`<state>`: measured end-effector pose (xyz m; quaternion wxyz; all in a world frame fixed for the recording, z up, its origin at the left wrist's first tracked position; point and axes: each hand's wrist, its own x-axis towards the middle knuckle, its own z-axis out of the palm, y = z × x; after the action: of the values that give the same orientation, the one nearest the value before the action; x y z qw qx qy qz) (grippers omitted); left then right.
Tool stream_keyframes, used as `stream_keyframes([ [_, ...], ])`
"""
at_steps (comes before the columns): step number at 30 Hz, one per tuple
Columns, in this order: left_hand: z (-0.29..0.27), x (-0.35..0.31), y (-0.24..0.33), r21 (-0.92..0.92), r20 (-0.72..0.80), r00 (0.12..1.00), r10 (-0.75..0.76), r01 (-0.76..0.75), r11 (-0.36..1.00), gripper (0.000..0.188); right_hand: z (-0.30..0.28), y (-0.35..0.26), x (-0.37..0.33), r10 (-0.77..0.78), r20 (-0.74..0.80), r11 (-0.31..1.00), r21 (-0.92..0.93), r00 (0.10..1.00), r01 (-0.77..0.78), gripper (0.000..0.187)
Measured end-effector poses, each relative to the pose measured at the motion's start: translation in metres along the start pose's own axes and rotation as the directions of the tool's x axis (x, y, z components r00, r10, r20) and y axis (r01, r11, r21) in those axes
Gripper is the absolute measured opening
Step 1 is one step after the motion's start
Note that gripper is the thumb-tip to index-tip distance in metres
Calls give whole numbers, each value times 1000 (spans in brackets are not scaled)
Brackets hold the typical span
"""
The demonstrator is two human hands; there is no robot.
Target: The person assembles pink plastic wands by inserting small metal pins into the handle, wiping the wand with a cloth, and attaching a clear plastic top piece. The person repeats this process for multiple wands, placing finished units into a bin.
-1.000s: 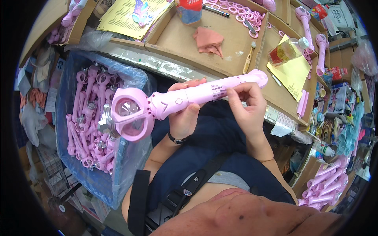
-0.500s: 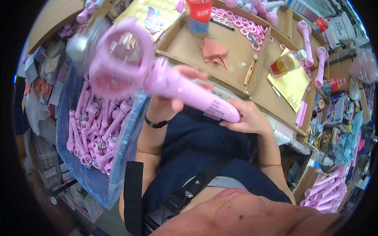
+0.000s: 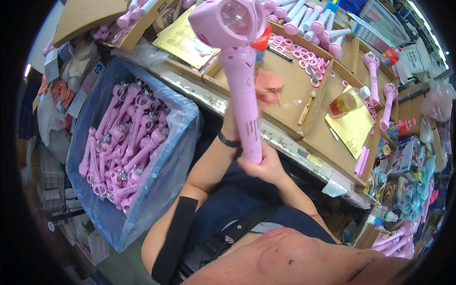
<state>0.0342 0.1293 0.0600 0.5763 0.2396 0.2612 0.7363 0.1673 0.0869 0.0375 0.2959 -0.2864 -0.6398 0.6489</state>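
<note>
A pink toy wand (image 3: 243, 97) stands nearly upright before me, its big ring-shaped head with a clear dome at the top. My right hand (image 3: 267, 166) is closed round the bottom end of its handle, beside the small print. Behind the handle is my left hand (image 3: 230, 121), a dark band on its wrist. The wand hides most of its fingers, and motion smears the rest, so their grip is unclear. Just beyond the handle, on the cardboard tray, lies a salmon-coloured cloth (image 3: 268, 85).
A blue-lined bin (image 3: 183, 128) full of pink wands stands at my left. Cardboard trays (image 3: 285, 111) on the bench hold pink rings (image 3: 304, 54), a wooden-handled brush (image 3: 306, 109), a black pen (image 3: 280, 53) and a bottle (image 3: 344, 103). More wands (image 3: 373, 78) lie at the right.
The wand has swung from slanting leftward to nearly upright, its head now farther away and to the right. Both hands have shifted with it, and the bin is in fuller view.
</note>
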Motion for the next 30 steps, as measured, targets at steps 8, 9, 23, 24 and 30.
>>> stream_keyframes([
  [8,5,2,-18,-317,797,583,-159,628,711,76,-27,3,-23,149,326,846,447,934,-291,42],
  [9,3,-4,-18,-264,592,762,-262,490,831,72,-29,3,-24,156,192,910,353,969,-216,41],
  [23,-17,-56,-37,688,715,578,-394,-681,249,26,-273,-63,-34,-221,-692,933,-355,688,-58,32],
  [24,-29,-63,-39,678,717,581,-386,-711,188,24,-327,-68,-15,-206,-648,962,-272,733,29,33],
  [30,-91,-123,-22,844,493,829,-264,-530,-87,20,-591,-26,31,-46,-898,718,-335,438,-610,20],
])
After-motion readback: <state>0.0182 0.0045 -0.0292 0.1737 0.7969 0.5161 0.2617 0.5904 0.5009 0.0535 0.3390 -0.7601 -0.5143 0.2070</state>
